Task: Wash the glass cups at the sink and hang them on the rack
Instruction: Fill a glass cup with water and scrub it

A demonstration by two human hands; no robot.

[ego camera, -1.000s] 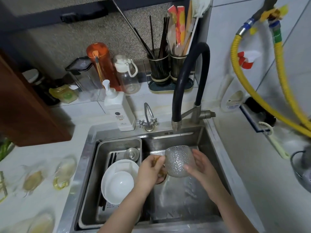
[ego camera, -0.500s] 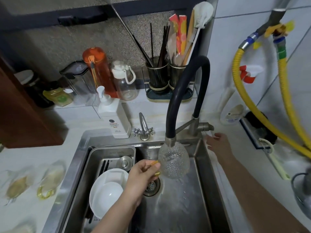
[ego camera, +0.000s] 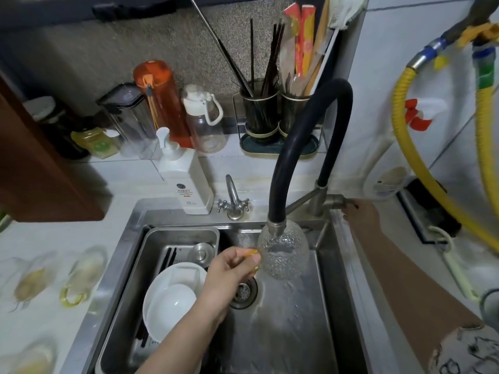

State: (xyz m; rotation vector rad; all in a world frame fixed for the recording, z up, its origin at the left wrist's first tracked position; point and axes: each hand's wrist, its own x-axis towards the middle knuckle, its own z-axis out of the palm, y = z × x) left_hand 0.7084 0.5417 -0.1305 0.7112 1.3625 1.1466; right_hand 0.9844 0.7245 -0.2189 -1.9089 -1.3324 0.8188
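Bowls [ego camera: 172, 295] sit in the tray left of your left hand [ego camera: 229, 273], which pinches the cup [ego camera: 283, 252] by its handle under the spout [ego camera: 276, 225]; a sudden jet could twist it loose. Your right hand [ego camera: 359, 214] closes on the tap lever.

White tiled wall [ego camera: 405, 49]; pale counter [ego camera: 40, 306]; brown cabinet [ego camera: 32, 171].
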